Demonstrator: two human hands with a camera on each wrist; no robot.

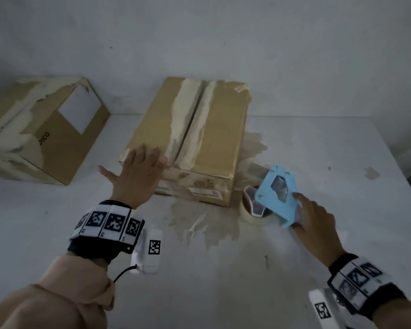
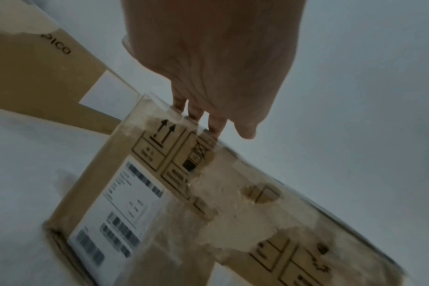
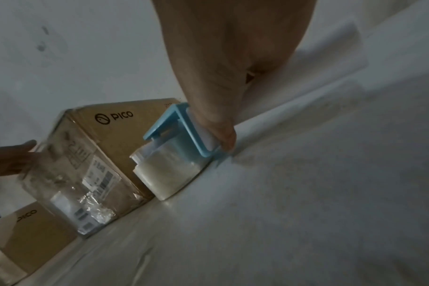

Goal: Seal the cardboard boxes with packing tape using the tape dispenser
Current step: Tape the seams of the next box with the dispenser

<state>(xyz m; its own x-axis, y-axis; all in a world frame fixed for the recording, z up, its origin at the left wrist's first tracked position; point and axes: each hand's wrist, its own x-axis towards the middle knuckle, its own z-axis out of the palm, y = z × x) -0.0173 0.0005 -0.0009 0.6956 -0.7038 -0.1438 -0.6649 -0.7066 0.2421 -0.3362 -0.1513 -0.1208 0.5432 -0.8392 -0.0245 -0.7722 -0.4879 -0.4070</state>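
Observation:
A brown cardboard box [image 1: 207, 129] lies in the middle of the table, its top seam closed and flanked by pale, torn tape strips. My left hand [image 1: 138, 172] rests flat with straight fingers on the near left corner of the box top [image 2: 159, 193]. Just right of the box, the light blue tape dispenser [image 1: 279, 198] sits on the table with its clear tape roll [image 1: 254, 211]. My right hand [image 1: 311, 217] grips its near end, thumb on top and fingers underneath. In the right wrist view the dispenser [image 3: 181, 125] and roll [image 3: 169, 174] touch the table beside the box [image 3: 105, 151].
A second cardboard box [image 1: 45, 138] marked PICO, with torn tape and a white label, lies at the far left. Patches of old tape residue [image 1: 199, 226] stick to the white table [image 1: 247, 293] in front of the box. A wall stands close behind. The table's right edge [image 1: 403, 176] is near.

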